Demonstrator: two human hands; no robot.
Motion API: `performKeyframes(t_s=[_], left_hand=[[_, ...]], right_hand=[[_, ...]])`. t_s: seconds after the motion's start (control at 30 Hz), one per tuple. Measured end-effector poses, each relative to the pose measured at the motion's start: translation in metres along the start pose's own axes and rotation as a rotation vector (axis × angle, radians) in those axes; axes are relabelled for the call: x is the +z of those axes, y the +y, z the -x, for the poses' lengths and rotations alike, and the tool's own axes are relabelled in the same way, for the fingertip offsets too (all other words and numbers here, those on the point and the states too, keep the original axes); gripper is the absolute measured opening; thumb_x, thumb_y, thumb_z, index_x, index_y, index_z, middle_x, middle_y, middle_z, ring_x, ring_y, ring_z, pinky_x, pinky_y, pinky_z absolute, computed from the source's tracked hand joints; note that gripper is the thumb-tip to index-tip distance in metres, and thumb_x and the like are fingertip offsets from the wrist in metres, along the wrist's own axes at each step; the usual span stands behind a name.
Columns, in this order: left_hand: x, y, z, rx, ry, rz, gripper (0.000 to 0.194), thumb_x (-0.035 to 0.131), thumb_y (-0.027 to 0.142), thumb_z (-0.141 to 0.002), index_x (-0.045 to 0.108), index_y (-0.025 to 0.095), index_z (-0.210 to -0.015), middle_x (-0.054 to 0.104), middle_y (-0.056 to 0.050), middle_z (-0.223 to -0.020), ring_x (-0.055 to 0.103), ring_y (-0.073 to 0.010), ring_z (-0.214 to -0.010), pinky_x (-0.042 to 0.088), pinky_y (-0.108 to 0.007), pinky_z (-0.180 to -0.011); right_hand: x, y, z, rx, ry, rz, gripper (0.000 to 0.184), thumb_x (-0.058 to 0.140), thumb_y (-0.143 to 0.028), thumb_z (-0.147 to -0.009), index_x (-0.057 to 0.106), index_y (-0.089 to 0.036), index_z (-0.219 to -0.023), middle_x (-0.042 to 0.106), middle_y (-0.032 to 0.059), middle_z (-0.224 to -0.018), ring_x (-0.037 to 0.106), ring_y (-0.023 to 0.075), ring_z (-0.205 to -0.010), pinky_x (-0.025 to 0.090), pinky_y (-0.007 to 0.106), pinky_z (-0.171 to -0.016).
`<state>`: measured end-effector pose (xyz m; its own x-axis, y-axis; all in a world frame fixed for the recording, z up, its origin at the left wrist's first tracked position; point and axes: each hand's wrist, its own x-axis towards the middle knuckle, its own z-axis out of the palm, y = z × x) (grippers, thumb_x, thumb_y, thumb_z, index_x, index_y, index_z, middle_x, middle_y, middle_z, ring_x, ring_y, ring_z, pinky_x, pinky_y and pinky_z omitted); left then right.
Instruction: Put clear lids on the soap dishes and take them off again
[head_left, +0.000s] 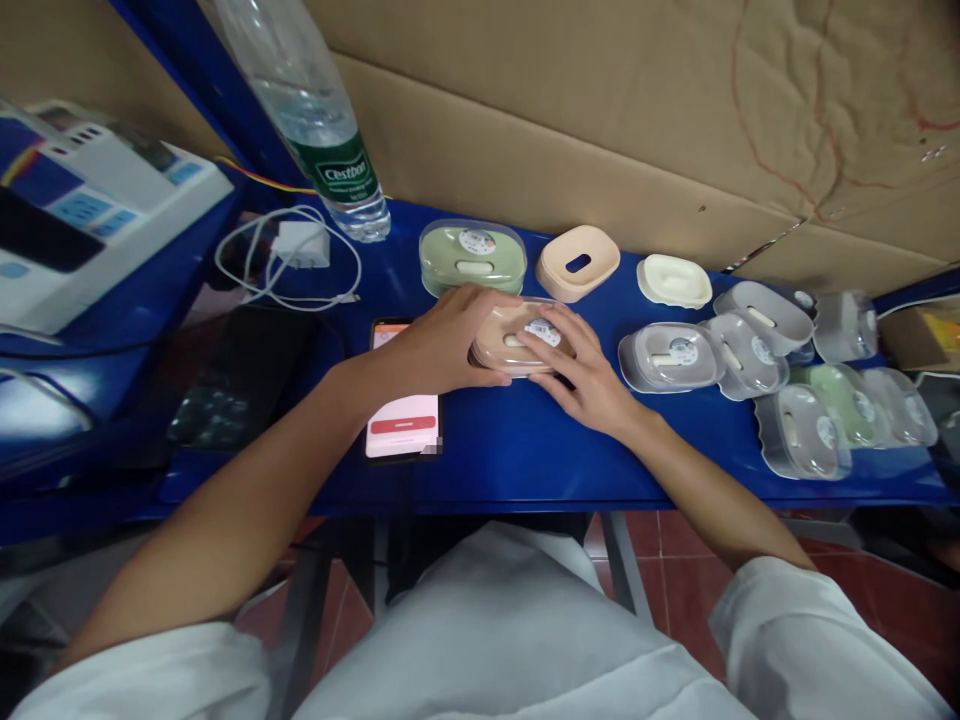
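Note:
Between my hands is a peach-coloured soap box (499, 335) with a clear lid and a round white label. My left hand (457, 340) wraps around its left side, thumb low at the near edge. From the right, my right hand (581, 365) grips it, fingers lying over the lid and label. Just behind it stands a green soap box (472, 262) under a clear lid. A peach soap box part (579, 262) with an oval slot sits to the back right, and a cream tray (675, 281) lies farther right.
Several grey lidded soap boxes (671, 357) and a green one (844, 400) crowd the table's right side. A lit phone (403, 425) lies by my left forearm. Behind it are a white charger with cable (300, 243) and a water bottle (330, 150). Cardboard (570, 130) walls the back.

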<state>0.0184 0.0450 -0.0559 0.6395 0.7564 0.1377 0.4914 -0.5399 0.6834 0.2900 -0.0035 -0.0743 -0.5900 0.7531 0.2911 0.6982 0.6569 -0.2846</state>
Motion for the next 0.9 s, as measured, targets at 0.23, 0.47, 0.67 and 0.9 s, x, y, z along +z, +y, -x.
performKeyframes(t_s=[0.23, 0.47, 0.67, 0.9], left_hand=[[0.003, 0.003, 0.001, -0.008, 0.010, -0.020, 0.088, 0.091, 0.046, -0.077, 0.049, 0.025, -0.152, 0.053, -0.015, -0.150, 0.049, -0.0429, -0.144, 0.043, -0.061, -0.119], [0.002, 0.003, 0.002, 0.030, -0.004, -0.021, 0.090, 0.091, 0.048, -0.078, 0.049, 0.028, -0.156, 0.054, -0.014, -0.150, 0.049, -0.0422, -0.145, 0.043, -0.059, -0.121], [-0.002, 0.002, 0.003, 0.049, -0.002, -0.082, 0.086, 0.087, 0.044, -0.084, 0.046, 0.030, -0.159, 0.056, -0.014, -0.150, 0.052, -0.0396, -0.145, 0.047, -0.055, -0.118], [-0.002, 0.001, 0.004, 0.049, -0.007, -0.213, 0.089, 0.086, 0.041, -0.088, 0.043, 0.032, -0.165, 0.055, -0.015, -0.157, 0.053, -0.0396, -0.147, 0.047, -0.053, -0.119]], right_hand=[[-0.013, -0.003, -0.003, -0.053, -0.026, -0.006, 0.050, 0.045, -0.045, -0.112, 0.055, -0.033, -0.160, 0.044, 0.0079, -0.170, 0.035, 0.0293, -0.162, 0.033, 0.060, -0.131], [-0.014, -0.003, 0.001, -0.029, -0.032, -0.015, 0.055, 0.048, -0.046, -0.111, 0.045, -0.039, -0.166, 0.043, 0.0058, -0.170, 0.036, 0.0311, -0.161, 0.035, 0.061, -0.130], [-0.009, -0.010, 0.001, -0.053, -0.068, 0.120, 0.062, 0.046, -0.032, -0.112, 0.031, -0.038, -0.172, 0.035, 0.0071, -0.177, 0.027, 0.0329, -0.166, 0.029, 0.066, -0.131], [-0.004, -0.018, 0.002, -0.087, -0.069, 0.222, 0.092, 0.041, -0.003, -0.102, -0.004, -0.037, -0.175, 0.030, 0.0082, -0.179, 0.024, 0.0296, -0.168, 0.022, 0.069, -0.133]])
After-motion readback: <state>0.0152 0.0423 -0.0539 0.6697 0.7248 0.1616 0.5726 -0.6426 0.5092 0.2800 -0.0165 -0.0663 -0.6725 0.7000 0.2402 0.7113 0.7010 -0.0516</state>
